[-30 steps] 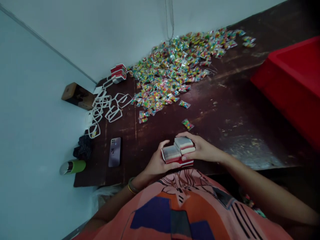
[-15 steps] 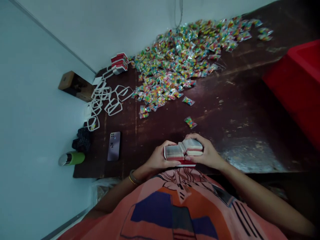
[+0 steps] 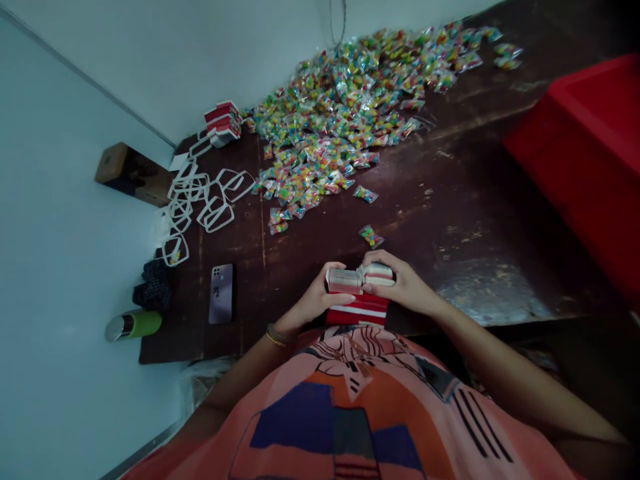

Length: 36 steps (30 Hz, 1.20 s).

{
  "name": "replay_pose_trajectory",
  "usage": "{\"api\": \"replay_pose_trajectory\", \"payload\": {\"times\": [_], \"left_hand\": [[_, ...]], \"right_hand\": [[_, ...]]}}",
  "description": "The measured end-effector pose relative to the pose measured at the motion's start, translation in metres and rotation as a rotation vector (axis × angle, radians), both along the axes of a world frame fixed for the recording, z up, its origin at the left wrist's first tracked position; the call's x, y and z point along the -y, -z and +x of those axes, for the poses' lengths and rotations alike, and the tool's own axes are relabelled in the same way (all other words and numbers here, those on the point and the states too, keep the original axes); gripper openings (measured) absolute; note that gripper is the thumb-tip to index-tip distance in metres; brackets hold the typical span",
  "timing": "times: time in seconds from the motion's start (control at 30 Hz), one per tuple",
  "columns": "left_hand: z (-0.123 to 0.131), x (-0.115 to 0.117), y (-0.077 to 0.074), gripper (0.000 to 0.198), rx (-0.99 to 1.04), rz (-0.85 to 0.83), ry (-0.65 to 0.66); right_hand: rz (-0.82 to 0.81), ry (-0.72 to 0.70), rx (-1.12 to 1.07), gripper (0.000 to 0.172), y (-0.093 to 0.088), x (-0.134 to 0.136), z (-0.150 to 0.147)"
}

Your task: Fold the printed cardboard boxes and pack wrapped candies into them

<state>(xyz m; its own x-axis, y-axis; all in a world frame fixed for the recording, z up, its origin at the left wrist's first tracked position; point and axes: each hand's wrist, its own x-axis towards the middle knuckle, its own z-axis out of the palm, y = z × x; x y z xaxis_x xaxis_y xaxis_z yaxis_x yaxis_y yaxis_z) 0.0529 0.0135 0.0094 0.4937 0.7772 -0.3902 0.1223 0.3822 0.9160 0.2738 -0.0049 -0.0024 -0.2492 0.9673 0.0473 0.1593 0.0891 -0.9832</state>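
Observation:
Both my hands grip a thick stack of small red-and-white cards (image 3: 359,293) at the near edge of the dark wooden table (image 3: 450,220). My left hand (image 3: 315,303) wraps the left half of the stack. My right hand (image 3: 403,287) curls over the right half, bending the top of the stack apart. One small colourful candy packet (image 3: 371,235) lies just beyond my fingers.
A big heap of colourful packets (image 3: 350,107) covers the far table. White card frames (image 3: 205,200) and another red-white stack (image 3: 223,123) lie at the far left. A purple phone (image 3: 221,293), a green bottle (image 3: 134,325) and a red bin (image 3: 585,153) are nearby.
The stack has tipped up so its red-and-white striped face points toward me, and my hands have drawn a little closer to my body.

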Motion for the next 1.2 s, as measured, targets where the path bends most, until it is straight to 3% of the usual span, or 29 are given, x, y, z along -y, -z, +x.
{"api": "replay_pose_trajectory", "payload": {"times": [0.13, 0.27, 0.47, 0.6, 0.7, 0.83, 0.9, 1.2], "left_hand": [[-0.003, 0.007, 0.006, 0.048, 0.025, -0.077, -0.068], [-0.009, 0.022, 0.013, 0.043, 0.022, -0.135, -0.132], [-0.001, 0.036, 0.019, 0.051, 0.051, -0.138, -0.129], [0.006, 0.039, 0.022, 0.05, 0.067, -0.153, -0.12], [0.009, 0.033, 0.023, 0.047, 0.05, -0.148, -0.082], [0.015, 0.019, 0.023, 0.05, 0.037, -0.18, -0.022], [0.018, 0.015, 0.023, 0.055, 0.042, -0.203, 0.008], [0.014, 0.012, 0.027, 0.05, 0.06, -0.268, -0.007]], "right_hand": [[0.0, 0.023, -0.079, 0.028, 0.004, 0.0, -0.004], [-0.145, 0.181, -0.22, 0.027, 0.021, 0.027, -0.013], [-0.154, 0.454, -0.25, 0.023, 0.035, 0.074, -0.018], [-0.156, 0.539, -0.243, 0.021, 0.039, 0.092, -0.017], [-0.08, 0.398, -0.108, 0.014, 0.034, 0.086, -0.004], [0.107, -0.034, 0.217, 0.016, 0.012, 0.057, 0.024], [0.168, -0.181, 0.35, 0.019, 0.002, 0.044, 0.034], [0.359, -0.405, 0.5, 0.027, -0.015, 0.029, 0.031]]}}
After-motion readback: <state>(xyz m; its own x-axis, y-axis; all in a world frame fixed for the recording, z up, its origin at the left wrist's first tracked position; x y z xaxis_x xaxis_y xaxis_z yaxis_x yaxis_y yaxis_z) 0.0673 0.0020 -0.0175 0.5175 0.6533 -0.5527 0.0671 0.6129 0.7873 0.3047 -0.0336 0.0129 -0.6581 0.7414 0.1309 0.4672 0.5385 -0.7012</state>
